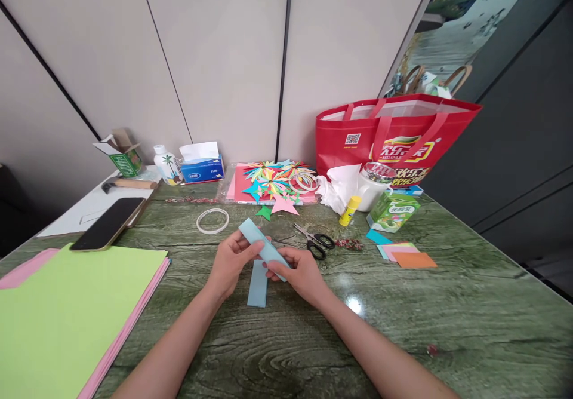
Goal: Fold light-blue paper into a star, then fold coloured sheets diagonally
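A folded light blue paper strip (263, 243) is held just above the green table (447, 303), slanting from upper left to lower right. My left hand (230, 263) pinches its left part and my right hand (299, 273) pinches its lower right end. Under my hands, a second light blue strip (258, 285) lies flat on the table. Black-handled scissors (316, 242) lie just beyond my right hand.
Green and pink sheets (67, 315) cover the near left, with a phone (108, 223) behind them. A tape ring (212, 220), folded paper stars (275, 184), a glue stick (349, 210), a green carton (394, 211), small coloured papers (405, 254) and a red bag (389, 136) stand further back.
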Motion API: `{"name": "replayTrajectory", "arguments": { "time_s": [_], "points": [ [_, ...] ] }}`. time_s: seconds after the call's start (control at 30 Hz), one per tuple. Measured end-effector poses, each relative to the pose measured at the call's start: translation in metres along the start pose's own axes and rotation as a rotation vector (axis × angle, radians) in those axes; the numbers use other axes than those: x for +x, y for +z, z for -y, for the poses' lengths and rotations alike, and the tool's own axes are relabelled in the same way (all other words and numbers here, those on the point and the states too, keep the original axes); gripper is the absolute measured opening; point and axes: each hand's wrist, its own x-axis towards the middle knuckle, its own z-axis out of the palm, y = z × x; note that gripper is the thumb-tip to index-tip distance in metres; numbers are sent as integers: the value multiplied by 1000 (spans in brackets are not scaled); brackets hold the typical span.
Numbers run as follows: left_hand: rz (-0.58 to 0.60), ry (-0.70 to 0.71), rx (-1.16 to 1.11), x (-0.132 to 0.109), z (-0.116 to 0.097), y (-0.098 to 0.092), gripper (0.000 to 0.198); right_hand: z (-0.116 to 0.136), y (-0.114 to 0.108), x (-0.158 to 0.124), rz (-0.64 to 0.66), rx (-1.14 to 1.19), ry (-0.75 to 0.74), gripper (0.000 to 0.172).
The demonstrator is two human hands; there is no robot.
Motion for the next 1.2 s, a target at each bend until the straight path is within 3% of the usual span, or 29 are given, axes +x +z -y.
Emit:
{"name": "replayTrajectory", "arguments": {
  "time_s": [0.17, 0.63, 0.93, 1.2],
  "points": [
    [-76, 15, -21, 1, 0, 1, 29, -2, -2, 1, -23, -51, -20, 28],
    [-91, 3, -57, 1, 5, 1, 31, -1, -4, 2, 26, -98, -2, 27],
    [-90, -13, 11, -1, 11, 3, 26, 0, -3, 0, 23, -316, -74, 20],
    [-82, 5, -39, 0, 4, 1, 31, -10, -6, 1, 83, -143, 21, 29]
  ]
}}
